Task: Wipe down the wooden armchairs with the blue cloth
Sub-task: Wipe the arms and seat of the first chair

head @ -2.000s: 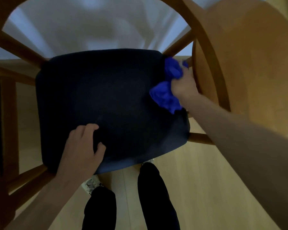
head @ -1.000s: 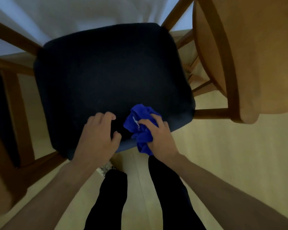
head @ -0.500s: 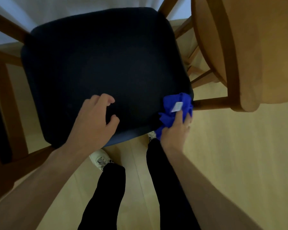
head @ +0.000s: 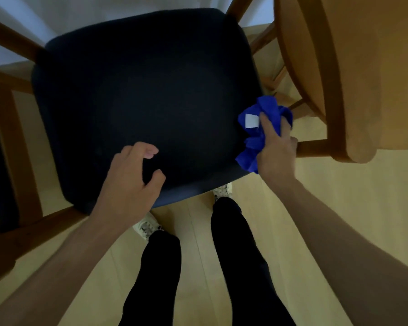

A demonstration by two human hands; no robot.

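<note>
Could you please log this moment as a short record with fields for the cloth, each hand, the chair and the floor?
cloth: blue cloth, bunched, white tag showing, at the right edge of the seat
right hand: right hand grips the cloth against the seat edge
left hand: left hand, fingers curled, rests on the front of the seat
chair: dark seat in a wooden frame
floor: pale wood floor; the person's dark-trousered legs stand before the chair
</note>
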